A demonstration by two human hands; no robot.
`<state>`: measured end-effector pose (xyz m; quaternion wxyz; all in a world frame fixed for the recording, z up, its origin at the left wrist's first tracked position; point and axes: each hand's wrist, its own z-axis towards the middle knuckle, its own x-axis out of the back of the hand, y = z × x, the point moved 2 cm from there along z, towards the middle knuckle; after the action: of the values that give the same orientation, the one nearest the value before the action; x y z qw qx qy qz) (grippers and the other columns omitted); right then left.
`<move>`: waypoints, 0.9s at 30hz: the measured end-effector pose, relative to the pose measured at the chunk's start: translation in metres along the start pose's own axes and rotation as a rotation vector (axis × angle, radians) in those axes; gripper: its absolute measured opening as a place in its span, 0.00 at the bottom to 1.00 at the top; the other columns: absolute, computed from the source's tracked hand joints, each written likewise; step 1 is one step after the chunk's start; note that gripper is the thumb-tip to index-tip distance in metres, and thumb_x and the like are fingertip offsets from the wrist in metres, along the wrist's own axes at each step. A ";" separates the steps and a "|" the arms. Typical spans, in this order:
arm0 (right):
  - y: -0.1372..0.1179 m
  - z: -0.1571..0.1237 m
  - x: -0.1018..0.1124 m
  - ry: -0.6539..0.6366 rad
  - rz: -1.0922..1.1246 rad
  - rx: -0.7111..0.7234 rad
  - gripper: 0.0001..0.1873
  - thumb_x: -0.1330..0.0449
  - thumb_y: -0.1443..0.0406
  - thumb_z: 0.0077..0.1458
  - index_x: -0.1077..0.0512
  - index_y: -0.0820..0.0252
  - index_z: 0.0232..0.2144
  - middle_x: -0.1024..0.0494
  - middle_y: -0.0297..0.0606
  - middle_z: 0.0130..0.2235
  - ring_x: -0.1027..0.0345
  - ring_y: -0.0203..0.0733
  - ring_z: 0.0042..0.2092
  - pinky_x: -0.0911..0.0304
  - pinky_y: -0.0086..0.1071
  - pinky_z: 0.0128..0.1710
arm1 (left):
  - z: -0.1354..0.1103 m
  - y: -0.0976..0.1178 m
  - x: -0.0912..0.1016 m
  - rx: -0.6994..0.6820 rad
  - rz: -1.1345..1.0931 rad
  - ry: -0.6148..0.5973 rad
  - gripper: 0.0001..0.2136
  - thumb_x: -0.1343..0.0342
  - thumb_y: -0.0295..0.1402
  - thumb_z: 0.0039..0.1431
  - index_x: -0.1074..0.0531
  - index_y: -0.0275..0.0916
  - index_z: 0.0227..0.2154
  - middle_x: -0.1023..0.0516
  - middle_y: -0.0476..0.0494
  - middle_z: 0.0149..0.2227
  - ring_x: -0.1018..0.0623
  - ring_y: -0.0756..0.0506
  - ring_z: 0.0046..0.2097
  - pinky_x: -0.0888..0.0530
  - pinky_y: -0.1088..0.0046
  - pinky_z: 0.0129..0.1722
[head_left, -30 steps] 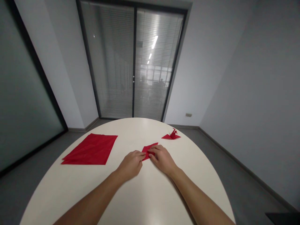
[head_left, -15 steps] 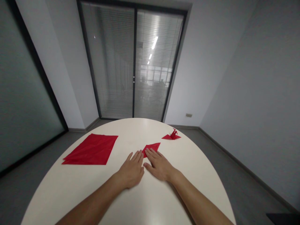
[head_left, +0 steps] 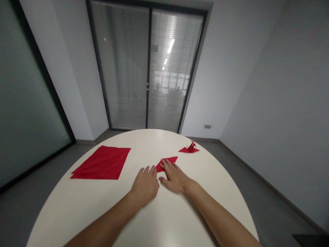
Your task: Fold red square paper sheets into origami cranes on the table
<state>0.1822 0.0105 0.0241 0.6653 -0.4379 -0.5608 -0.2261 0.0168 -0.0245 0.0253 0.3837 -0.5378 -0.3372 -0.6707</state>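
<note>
A small folded red paper (head_left: 172,159) lies on the white table in front of me. My right hand (head_left: 173,176) rests flat over its near part, fingers stretched out and thumb spread to the left. My left hand (head_left: 145,183) is at the paper's left corner, with its fingers curled and the index finger against that corner; its thumb tip is hard to make out. Beyond my right hand stands a finished red paper crane (head_left: 191,148), its wings spread.
Large red paper sheets (head_left: 102,163) lie overlapping on the left of the round white table (head_left: 144,140). Behind the table is a glass partition with blinds (head_left: 123,68). A wall socket (head_left: 207,126) sits low on the wall.
My left hand's fingers have curled in from lying flat, and its thumb has drawn in. My right hand stays on the folded paper, shifted slightly. The view has moved a little.
</note>
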 end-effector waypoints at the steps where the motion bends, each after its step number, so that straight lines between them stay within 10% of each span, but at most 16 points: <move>1: 0.000 0.002 0.001 -0.038 0.001 -0.011 0.41 0.50 0.50 0.65 0.50 0.68 0.70 0.56 0.51 0.72 0.66 0.55 0.73 0.63 0.52 0.71 | 0.001 -0.001 0.001 0.010 -0.005 0.016 0.21 0.55 0.29 0.65 0.30 0.29 0.58 0.31 0.24 0.62 0.30 0.31 0.62 0.35 0.48 0.59; 15: 0.015 0.001 -0.002 0.072 -0.024 0.027 0.39 0.51 0.51 0.66 0.51 0.68 0.70 0.54 0.51 0.72 0.63 0.54 0.73 0.60 0.51 0.70 | 0.012 -0.040 0.002 -0.282 -0.300 -0.007 0.19 0.54 0.25 0.65 0.28 0.40 0.56 0.27 0.40 0.61 0.31 0.41 0.64 0.38 0.56 0.64; 27: 0.018 -0.001 0.002 0.376 0.193 0.071 0.25 0.49 0.58 0.68 0.34 0.61 0.63 0.31 0.50 0.63 0.38 0.51 0.64 0.43 0.46 0.65 | 0.019 -0.058 -0.008 -0.107 -0.557 0.195 0.08 0.45 0.30 0.64 0.24 0.41 0.43 0.19 0.45 0.45 0.23 0.43 0.48 0.28 0.67 0.51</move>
<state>0.1975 0.0192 0.0204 0.7917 -0.4162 -0.3898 -0.2191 -0.0244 0.0214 0.0191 0.1865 -0.3770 -0.3976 -0.8155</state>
